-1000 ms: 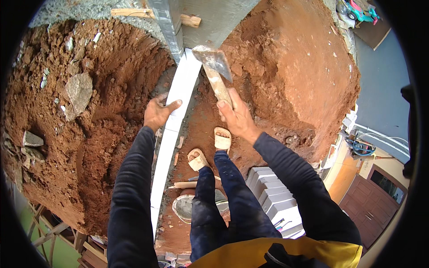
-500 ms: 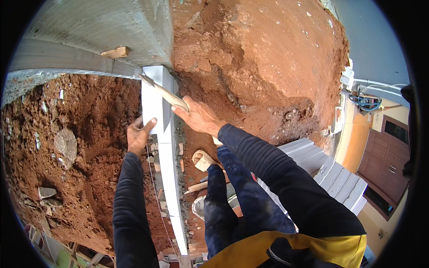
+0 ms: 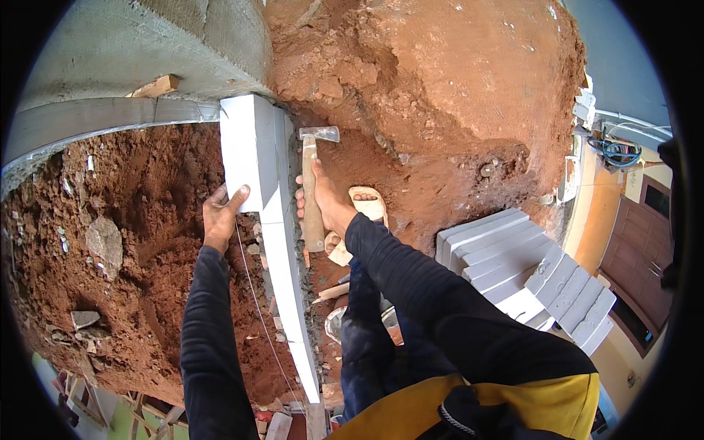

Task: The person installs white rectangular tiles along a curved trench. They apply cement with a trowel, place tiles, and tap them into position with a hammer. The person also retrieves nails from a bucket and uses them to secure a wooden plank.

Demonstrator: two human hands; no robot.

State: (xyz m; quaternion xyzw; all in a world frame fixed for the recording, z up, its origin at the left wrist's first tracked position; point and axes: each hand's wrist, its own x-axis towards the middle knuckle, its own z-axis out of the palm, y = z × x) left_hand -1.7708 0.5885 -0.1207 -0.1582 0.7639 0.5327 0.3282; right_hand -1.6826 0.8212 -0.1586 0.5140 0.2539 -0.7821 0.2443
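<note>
A white lightweight block (image 3: 242,147) sits at the far end of a narrow row of white blocks (image 3: 284,271), beside a concrete column. My left hand (image 3: 222,214) grips the block's near left corner, its thumb on the top and its fingers at the side, partly hidden. Right of the row, my right hand (image 3: 328,198) is closed around the wooden handle of a hammer (image 3: 314,213). The hammer's metal head points away from me, apart from the block.
A grey concrete column and beam (image 3: 187,59) stand at the far left, with a wood scrap (image 3: 155,86) on the beam. Red soil (image 3: 147,242) lies on both sides. A thin string (image 3: 257,308) runs left of the row. Stacked blocks (image 3: 506,249) stand right. My sandalled feet (image 3: 367,205) are beside the row.
My right hand has drawn the hammer from over the block's far end to the right of the row, its handle now pointing toward me. My left hand stays on the block's corner.
</note>
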